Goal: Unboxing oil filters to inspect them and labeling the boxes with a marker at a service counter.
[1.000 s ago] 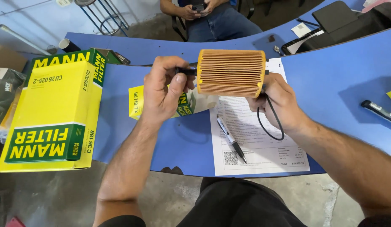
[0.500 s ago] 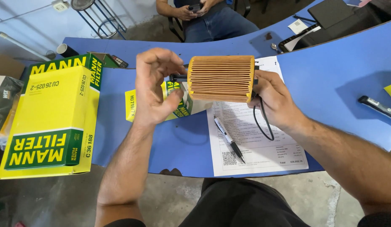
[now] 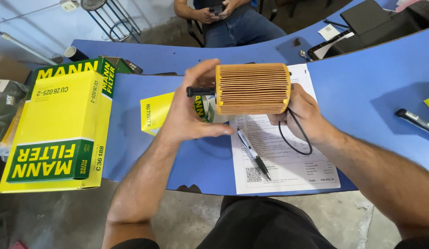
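Head view looks down on a pleated orange filter element [image 3: 252,88] held sideways above a blue table [image 3: 371,92]. Its right end is gripped by the right hand [image 3: 302,115], with a black rubber ring [image 3: 295,136] dangling beneath. Open-fingered, the left hand [image 3: 191,110] touches its left end. A large yellow-green box [image 3: 60,124], closed, lies at left, near a printed sheet [image 3: 288,161] with a pen [image 3: 253,153]. Concrete floor below.

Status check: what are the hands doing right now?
Right hand grips pleated filter and black ring. Left hand at its black stem. Nothing blocking.
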